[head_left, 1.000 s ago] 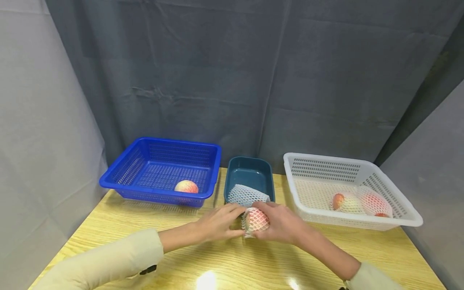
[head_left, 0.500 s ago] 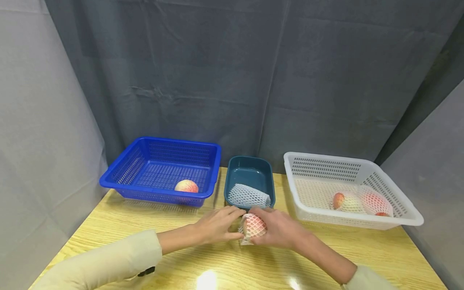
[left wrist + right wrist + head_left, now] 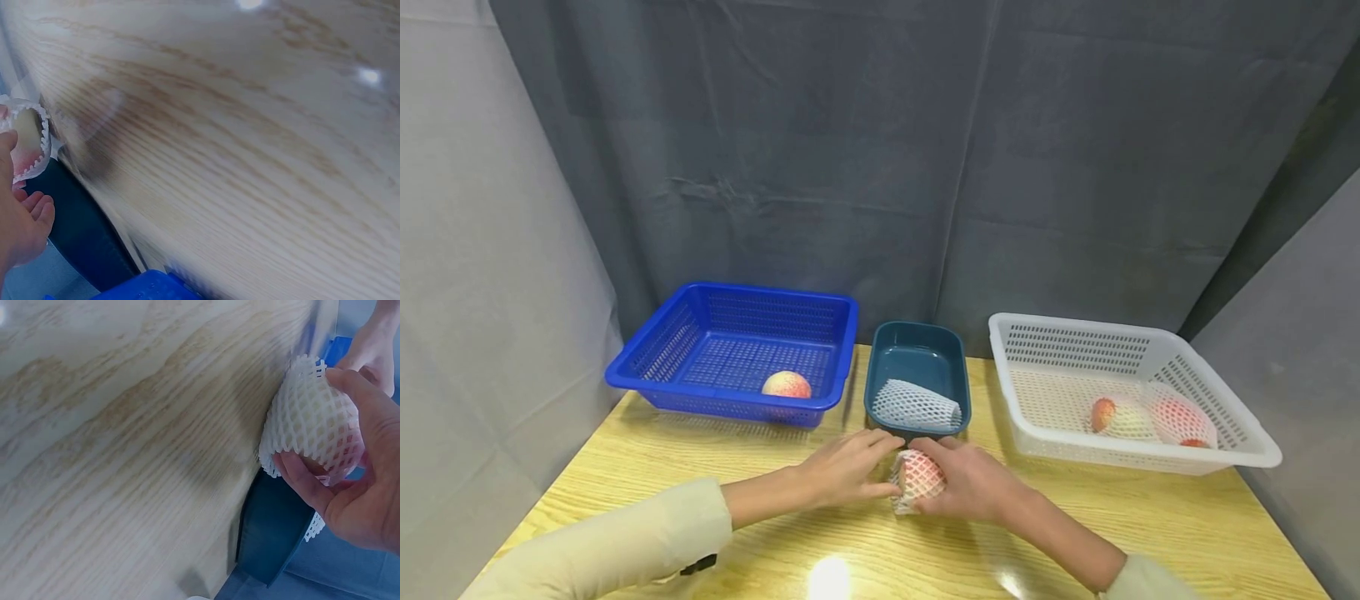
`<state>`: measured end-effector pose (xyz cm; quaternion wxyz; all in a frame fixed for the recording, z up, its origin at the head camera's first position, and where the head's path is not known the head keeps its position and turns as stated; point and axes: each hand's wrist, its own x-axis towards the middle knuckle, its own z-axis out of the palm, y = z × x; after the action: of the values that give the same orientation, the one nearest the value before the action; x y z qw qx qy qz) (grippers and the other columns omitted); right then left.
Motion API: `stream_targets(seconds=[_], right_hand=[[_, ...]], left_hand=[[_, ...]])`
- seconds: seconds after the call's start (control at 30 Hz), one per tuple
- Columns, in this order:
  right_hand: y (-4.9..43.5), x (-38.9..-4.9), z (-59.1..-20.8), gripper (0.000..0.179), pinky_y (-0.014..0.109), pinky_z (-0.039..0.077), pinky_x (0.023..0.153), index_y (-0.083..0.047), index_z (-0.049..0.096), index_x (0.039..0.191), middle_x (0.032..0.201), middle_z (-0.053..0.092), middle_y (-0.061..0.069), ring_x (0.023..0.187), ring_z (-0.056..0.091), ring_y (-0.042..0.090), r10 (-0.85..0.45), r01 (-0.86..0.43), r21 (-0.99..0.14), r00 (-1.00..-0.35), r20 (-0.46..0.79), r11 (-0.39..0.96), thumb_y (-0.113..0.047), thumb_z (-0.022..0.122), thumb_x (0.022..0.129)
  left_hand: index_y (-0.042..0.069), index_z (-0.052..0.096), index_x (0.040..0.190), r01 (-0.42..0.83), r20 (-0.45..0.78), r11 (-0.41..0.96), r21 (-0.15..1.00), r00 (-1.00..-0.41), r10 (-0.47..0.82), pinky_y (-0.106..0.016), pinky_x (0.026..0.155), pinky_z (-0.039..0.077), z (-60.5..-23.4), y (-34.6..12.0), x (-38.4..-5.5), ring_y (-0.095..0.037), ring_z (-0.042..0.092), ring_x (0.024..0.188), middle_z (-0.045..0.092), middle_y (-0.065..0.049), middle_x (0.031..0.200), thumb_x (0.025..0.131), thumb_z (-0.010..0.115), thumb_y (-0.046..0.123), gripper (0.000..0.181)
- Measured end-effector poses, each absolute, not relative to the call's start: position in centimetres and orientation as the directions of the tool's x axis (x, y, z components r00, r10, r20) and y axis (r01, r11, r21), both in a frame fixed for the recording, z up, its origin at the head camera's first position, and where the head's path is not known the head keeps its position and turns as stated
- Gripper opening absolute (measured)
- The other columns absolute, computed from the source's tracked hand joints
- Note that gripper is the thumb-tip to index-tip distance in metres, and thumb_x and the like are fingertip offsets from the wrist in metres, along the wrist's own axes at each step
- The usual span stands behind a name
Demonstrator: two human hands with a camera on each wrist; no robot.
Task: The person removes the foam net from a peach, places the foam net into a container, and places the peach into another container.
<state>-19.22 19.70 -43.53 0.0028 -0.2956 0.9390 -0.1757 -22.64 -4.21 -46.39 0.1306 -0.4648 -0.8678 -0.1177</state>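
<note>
A red-and-pale peach [image 3: 922, 475] in a white foam net sleeve [image 3: 309, 419] is at the front of the small dark-teal tray. My right hand [image 3: 973, 482] grips it from the right, thumb and fingers around the net in the right wrist view. From the left, my left hand [image 3: 842, 472] reaches to the net's open end, fingers relaxed and thumb tip right at its edge. In the left wrist view, bare peach skin [image 3: 28, 134] shows through the net's opening beside the left hand [image 3: 22, 225].
Behind the hands, the teal tray [image 3: 917, 335] holds an empty foam net [image 3: 917, 406]. A blue basket [image 3: 730, 398] with one bare peach [image 3: 787, 385] stands left. The white basket [image 3: 1135, 457] at right holds netted peaches [image 3: 1180, 417]. All stand on a wooden table [image 3: 790, 546].
The netted peach and my right hand have moved toward me and slightly left, off the tray's front edge. My left hand has barely shifted, staying beside the net's open end.
</note>
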Motion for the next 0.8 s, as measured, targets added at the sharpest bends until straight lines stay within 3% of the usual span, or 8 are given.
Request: stream_targets(seconds=[0.4, 0.8], right_hand=[[19.2, -19.1, -43.6, 0.08, 0.032, 0.051, 0.062, -0.02, 0.053, 0.141, 0.109, 0.061, 0.008, 0.079, 0.06, 0.015, -0.544, -0.544, -0.284, -0.834, 0.086, 0.789, -0.057, 0.081, 0.075], [18.7, -19.2, -43.7, 0.086, 0.036, 0.05, 0.055, -0.022, 0.054, 0.139, 0.108, 0.063, 0.008, 0.075, 0.063, 0.02, -0.545, -0.56, -0.172, -0.829, 0.126, 0.811, -0.068, 0.077, 0.071]], left_hand=[[0.005, 0.053, 0.14, 0.826, 0.289, 0.549, 0.123, -0.559, 0.777, -0.034, 0.098, 0.049, -46.5, -4.7, -22.5, -0.021, 0.06, 0.115, 0.06, -0.008, 0.13, 0.091, 0.07, 0.049, 0.067], [0.005, 0.054, 0.139, 0.821, 0.296, 0.554, 0.139, -0.568, 0.768, -0.035, 0.1, 0.048, -46.7, -5.4, -22.4, -0.022, 0.059, 0.117, 0.061, -0.008, 0.13, 0.091, 0.071, 0.045, 0.065]])
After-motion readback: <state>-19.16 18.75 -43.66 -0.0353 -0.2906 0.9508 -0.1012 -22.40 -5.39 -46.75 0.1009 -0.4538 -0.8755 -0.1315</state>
